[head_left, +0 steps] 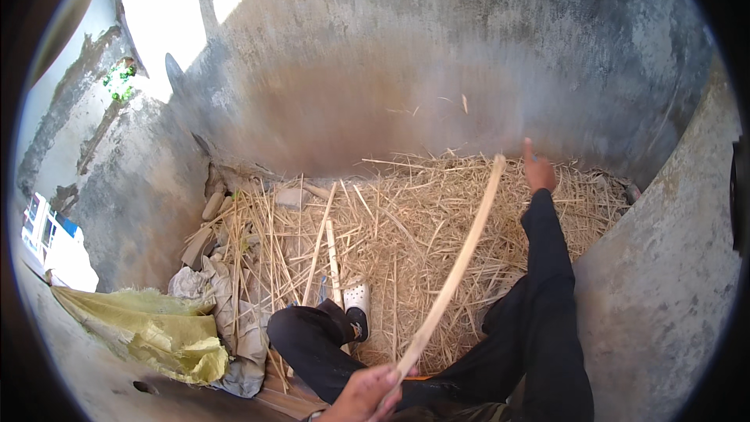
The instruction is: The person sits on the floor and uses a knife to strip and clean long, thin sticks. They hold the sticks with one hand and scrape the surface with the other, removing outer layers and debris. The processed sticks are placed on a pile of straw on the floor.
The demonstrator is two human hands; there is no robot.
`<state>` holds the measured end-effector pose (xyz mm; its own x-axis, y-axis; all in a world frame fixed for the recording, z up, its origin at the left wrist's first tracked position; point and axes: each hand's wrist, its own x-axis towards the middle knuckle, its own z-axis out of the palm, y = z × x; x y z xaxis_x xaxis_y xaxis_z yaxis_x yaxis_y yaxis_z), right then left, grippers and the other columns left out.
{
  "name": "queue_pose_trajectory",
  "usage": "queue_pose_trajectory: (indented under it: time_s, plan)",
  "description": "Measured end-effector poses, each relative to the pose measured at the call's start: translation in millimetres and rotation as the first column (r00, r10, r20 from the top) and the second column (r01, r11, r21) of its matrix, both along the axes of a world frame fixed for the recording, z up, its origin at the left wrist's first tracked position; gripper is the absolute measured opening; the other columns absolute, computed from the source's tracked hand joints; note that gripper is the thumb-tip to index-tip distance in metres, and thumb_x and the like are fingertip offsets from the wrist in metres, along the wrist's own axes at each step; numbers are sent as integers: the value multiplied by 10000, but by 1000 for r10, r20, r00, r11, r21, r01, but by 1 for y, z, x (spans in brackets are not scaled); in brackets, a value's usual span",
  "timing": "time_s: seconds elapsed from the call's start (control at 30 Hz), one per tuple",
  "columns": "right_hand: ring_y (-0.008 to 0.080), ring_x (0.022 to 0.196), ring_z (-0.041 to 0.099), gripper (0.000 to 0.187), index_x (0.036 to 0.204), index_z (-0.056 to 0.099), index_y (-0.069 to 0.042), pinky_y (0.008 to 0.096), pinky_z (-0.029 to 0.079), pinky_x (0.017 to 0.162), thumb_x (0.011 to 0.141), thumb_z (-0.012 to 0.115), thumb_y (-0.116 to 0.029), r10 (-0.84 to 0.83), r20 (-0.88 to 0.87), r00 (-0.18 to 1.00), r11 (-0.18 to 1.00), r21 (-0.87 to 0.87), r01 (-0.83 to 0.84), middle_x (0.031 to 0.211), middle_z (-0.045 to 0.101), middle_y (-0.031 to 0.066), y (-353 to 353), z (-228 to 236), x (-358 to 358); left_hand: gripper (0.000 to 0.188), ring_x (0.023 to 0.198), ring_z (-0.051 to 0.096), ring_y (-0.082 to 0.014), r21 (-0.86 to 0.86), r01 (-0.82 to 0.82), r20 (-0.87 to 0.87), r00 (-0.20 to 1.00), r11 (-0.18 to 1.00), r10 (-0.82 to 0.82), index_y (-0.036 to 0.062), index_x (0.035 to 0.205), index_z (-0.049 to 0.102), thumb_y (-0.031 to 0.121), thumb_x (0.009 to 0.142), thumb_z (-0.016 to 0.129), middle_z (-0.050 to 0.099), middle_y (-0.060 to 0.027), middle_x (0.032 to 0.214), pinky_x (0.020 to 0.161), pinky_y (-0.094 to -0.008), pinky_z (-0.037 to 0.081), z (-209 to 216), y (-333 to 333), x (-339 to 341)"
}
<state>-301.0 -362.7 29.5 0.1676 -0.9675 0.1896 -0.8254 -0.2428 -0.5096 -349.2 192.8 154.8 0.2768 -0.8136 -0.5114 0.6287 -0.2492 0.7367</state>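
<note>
My left hand (363, 395), low in the view, grips the near end of a long, pale, slightly curved wooden strip (449, 289) that looks like split bamboo. The strip slants up and away to the right over the floor. Just beyond its far tip, my right arm is stretched out. My right hand (539, 175) is closed there, one finger or the thumb pointing up, with a small bluish bit showing at it. What it holds is mostly hidden. Thin shavings (465, 103) hang in the air before the wall.
Pale shavings and strips (398, 234) cover the floor. Loose strips (320, 242) lie left of my white clog (356, 298). Stones and bricks (199, 246) sit by the left wall, near a torn yellow sack (148, 328). Concrete walls (375, 70) stand ahead and on both sides.
</note>
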Motion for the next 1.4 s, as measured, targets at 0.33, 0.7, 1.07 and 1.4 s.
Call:
queue_pose_trajectory:
  time_s: [0.33, 0.7, 1.07, 1.4]
  plan:
    - [175, 385, 441, 778, 480, 510, -83, 341, 318, 401, 811, 435, -783, 646, 213, 733, 763, -156, -627, 407, 402, 22, 116, 54, 12, 373, 350, 356, -47, -126, -209, 214, 949, 970, 233, -66, 1261, 456, 220, 1025, 407, 468, -9, 623, 354, -194, 315, -13, -20, 35]
    - [222, 366, 525, 723, 513, 603, -120, 368, 409, 396, 735, 519, -803, 863, 36, 505, 479, -381, -791, 398, 465, 39, 225, 71, 11, 393, 353, 370, -46, -191, -234, 192, 943, 953, 271, -44, 1305, 450, 232, 1029, 402, 456, 6, 617, 372, -190, 332, 2, -31, 44]
    - [197, 331, 476, 713, 486, 562, -137, 350, 368, 358, 768, 494, -789, 820, 106, 563, 554, -395, -733, 387, 451, 30, 203, 72, 17, 362, 329, 333, -42, -182, -248, 192, 940, 951, 282, -71, 1234, 465, 219, 1023, 414, 442, -3, 575, 331, -195, 302, 6, -32, 38]
    - [199, 348, 479, 765, 492, 569, -114, 367, 362, 367, 760, 451, -821, 779, 114, 617, 605, -396, -690, 402, 465, 22, 188, 66, 16, 375, 338, 345, -46, -149, -182, 211, 955, 972, 210, -68, 1248, 463, 229, 1027, 404, 441, -7, 582, 359, -201, 321, 6, -28, 26]
